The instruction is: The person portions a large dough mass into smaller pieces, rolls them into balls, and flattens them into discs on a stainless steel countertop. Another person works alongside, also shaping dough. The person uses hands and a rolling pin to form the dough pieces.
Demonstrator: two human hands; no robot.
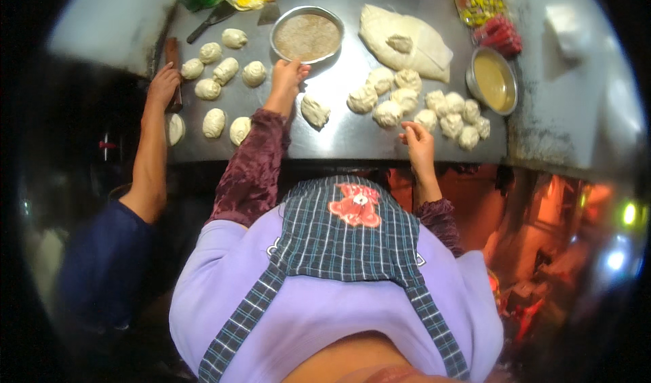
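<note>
My left hand (pixel 288 80) is at the near rim of a round metal bowl (pixel 275 40) filled with a pale brown, powdery-looking mass. The fingertips overlap that rim; whether they grip it is unclear. A single oblong dough piece (pixel 315 111) lies just right of my left wrist. Over the table's front edge, my right hand (pixel 419 141) has loosely bent fingers with nothing visible in them. Its fingertips are close to a small dough ball (pixel 426 120). Larger twisted dough pieces (pixel 387 113) sit just beyond, and a cluster of small dough balls (pixel 451 125) lies to its right.
At left, another person's hand (pixel 164 84) rests on a dark wooden bar (pixel 174 73) near several rolled dough pieces (pixel 208 89). Behind are a scraper (pixel 269 13), a spatula (pixel 211 21) and a large dough slab (pixel 391 32). A bowl of yellowish liquid (pixel 491 80) stands right.
</note>
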